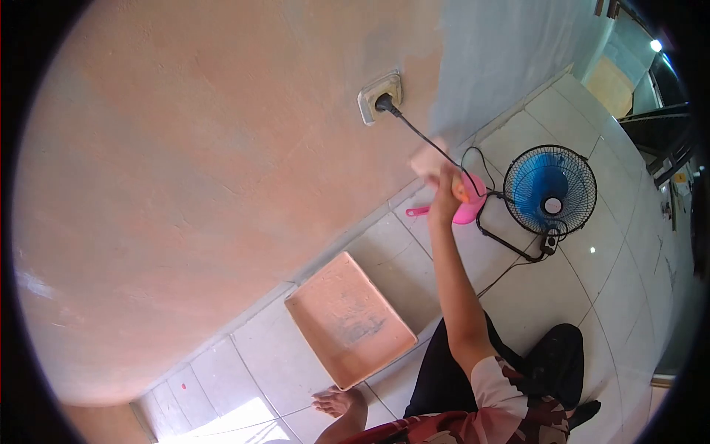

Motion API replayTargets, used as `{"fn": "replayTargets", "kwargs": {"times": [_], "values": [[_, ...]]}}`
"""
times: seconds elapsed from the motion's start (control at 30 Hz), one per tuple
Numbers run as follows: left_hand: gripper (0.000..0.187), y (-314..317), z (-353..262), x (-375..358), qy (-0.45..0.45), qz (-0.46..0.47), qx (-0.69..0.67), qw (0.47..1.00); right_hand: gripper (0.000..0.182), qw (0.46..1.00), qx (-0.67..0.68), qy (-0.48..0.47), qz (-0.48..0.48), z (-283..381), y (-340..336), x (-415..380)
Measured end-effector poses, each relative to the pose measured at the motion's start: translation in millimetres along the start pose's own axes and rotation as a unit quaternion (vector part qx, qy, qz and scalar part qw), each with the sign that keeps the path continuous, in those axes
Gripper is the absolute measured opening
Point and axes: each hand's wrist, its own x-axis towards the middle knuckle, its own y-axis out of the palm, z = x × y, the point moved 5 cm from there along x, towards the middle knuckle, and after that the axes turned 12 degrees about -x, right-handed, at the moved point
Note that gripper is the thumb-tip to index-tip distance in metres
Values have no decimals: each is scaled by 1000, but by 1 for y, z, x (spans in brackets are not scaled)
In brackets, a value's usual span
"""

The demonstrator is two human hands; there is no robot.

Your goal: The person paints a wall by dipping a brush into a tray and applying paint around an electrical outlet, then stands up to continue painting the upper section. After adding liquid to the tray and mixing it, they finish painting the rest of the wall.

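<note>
My right hand (445,194) is raised at the wall, its fingers wrapped round the orange handle of a paint roller (429,160). The roller's head is pale peach and smeared by motion, close to the painted wall (244,148). Below my arm and to its left, a peach-stained paint tray (351,318) lies on the tiles. Beside that tray's near corner my left hand (339,402) rests on the floor with fingers spread, holding nothing. A pink dipper (472,211) stands behind my right hand, partly hidden by it.
A black fan (549,191) with blue blades stands on the tiled floor to the right. Its plug (386,103) sits in a wall socket (367,107), and the cord (421,135) runs down past my right hand. My folded legs (444,370) occupy the lower middle.
</note>
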Motion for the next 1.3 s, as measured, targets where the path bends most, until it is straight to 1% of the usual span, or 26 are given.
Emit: {"fn": "replayTargets", "kwargs": {"times": [0.03, 0.07, 0.13, 0.2, 0.27, 0.33, 0.37, 0.43, 0.47, 0.5, 0.53, 0.67, 0.73, 0.8, 0.83, 0.87, 0.9, 0.93, 0.97, 1.0, 1.03, 1.07, 1.13, 1.2, 1.27, 1.3], "values": [[76, -4, 0, -2, 0, 2, 4, 1000, 32, 999, 14, -49, 16, 28, 18, 9], [76, -10, -5, -4, -2, 6, -6, 1000, 32, 999, 10, -48, 15, 49, 23, 9], [77, -23, -13, -11, -5, 15, -22, 1000, 38, 985, 153, -47, 62, 83, 37, 14], [76, -26, -18, -11, -24, 20, -34, 999, 43, 983, 173, -35, 52, 49, 23, 9], [76, -25, -17, -12, -20, 22, -31, 999, 42, 988, 113, 102, 9, -26, -4, -6], [76, -27, -17, -12, -12, 21, -27, 999, 39, 989, 26, 146, -11, -59, -32, -32], [76, -29, -20, -12, -6, 24, -20, 1000, 39, 989, 28, 147, -13, -74, -47, -38], [76, -29, -19, -11, 3, 28, -17, 999, 38, 992, -75, 92, 30, -93, -79, -41], [76, -24, -18, -12, 8, 2, -28, 1000, 38, 993, -71, 83, 31, -77, -82, -47], [76, -21, -14, -12, 12, -24, -36, 999, 36, 990, -66, 118, 30, -63, -92, -59], [76, -20, -16, -13, 15, -21, -45, 999, 33, 986, -60, 151, 28, -46, -99, -69], [75, -24, -21, -12, 2, -9, -36, 999, 34, 982, -62, 159, 76, 9, -115, -99], [75, -26, -22, -14, -8, -6, -45, 999, 40, 964, -92, 133, 210, 41, -109, -120], [75, -24, -23, -15, -16, -12, -32, 999, 39, 952, -119, 132, 251, 68, -103, -141], [74, -23, -24, -16, -27, -3, -47, 999, 36, 917, -170, 111, 344, 75, -96, -155], [75, -19, -25, -14, -11, 42, -45, 998, 34, 868, -220, 93, 436, 84, -89, -174], [77, -14, -20, -12, -3, 86, -36, 996, 27, 837, -261, 88, 472, 91, -88, -186], [80, -9, -18, -7, 33, 138, -75, 987, 27, 824, -265, 109, 488, 94, -87, -194], [83, -14, -18, -13, 30, 133, -127, 982, 27, 796, -330, 94, 499, 92, -87, -200], [83, 5, -16, -11, -6, 133, -99, 986, 27, 758, -391, 80, 515, 88, -87, -210], [82, 12, -9, -6, -37, 94, -136, 986, 27, 745, -401, 57, 530, 87, -84, -218], [80, -23, -25, -16, -42, 55, -135, 988, 27, 735, -410, 26, 540, 85, -82, -227], [76, -47, -38, -20, -42, 14, -155, 987, 26, 726, -410, 17, 552, 80, -74, -252], [75, -37, -35, -20, -42, 3, -151, 988, 25, 729, -411, -7, 547, 76, -66, -269], [74, -35, -40, -17, -36, -13, -157, 987, 22, 693, -446, -123, 554, 63, -59, -290], [74, -35, -39, -20, -36, -8, -158, 987, 22, 676, -473, -104, 555, 49, -62, -297]]}}
